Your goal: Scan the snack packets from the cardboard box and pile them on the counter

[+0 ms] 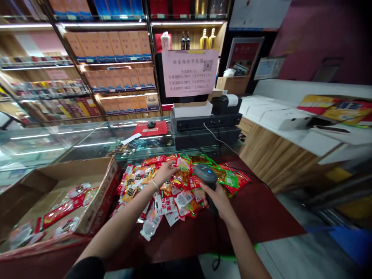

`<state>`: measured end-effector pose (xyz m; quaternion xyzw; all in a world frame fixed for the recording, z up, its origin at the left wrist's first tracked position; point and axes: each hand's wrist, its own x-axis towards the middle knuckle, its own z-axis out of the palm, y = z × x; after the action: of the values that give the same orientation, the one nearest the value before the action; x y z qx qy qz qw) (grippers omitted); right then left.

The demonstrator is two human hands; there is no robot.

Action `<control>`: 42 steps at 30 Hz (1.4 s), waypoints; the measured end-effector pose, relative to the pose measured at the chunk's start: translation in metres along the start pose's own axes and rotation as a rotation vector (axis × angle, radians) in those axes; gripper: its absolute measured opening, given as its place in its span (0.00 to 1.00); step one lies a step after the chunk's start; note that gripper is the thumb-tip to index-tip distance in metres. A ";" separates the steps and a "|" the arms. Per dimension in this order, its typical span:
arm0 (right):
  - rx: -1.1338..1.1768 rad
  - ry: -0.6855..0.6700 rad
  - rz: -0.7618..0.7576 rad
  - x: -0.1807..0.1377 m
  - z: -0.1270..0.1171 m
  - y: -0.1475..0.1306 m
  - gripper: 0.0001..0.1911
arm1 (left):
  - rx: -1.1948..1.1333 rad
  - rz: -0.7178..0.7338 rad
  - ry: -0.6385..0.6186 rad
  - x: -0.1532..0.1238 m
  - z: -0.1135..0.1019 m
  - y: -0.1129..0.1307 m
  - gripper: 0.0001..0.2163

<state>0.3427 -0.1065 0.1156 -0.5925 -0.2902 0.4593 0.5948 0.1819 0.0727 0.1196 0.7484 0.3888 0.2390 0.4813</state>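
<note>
A heap of small snack packets (pixel 174 186), red, orange, green and white, lies on a dark red counter (pixel 261 213). My left hand (pixel 166 172) reaches into the heap, its fingers pinched on a red and green snack packet (pixel 183 167) near the top. My right hand (pixel 216 197) is wrapped round the handle of a dark grey barcode scanner (pixel 205 174), whose head points down at the packets. The scanner's cable hangs off the counter's front edge.
A cardboard box (pixel 58 193) with a few packets in it stands at the left. Behind the heap are a glass display counter (pixel 95 141), a cash register with a paper sign (pixel 189 73), and shelves of boxed goods. A wooden counter (pixel 276 159) runs along the right.
</note>
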 end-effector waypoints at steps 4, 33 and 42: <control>0.013 0.052 0.024 -0.003 -0.018 -0.003 0.21 | -0.046 0.035 -0.087 0.018 0.036 -0.004 0.21; -0.284 -0.775 0.046 0.013 0.225 -0.019 0.21 | 0.240 -0.147 0.599 -0.231 -0.261 -0.045 0.17; -0.307 -1.019 0.123 0.011 0.320 -0.003 0.22 | 0.319 -0.288 0.627 -0.290 -0.312 -0.087 0.16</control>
<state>0.0638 0.0442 0.1579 -0.3906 -0.5706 0.6751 0.2572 -0.2463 0.0238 0.1773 0.6422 0.6506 0.3229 0.2452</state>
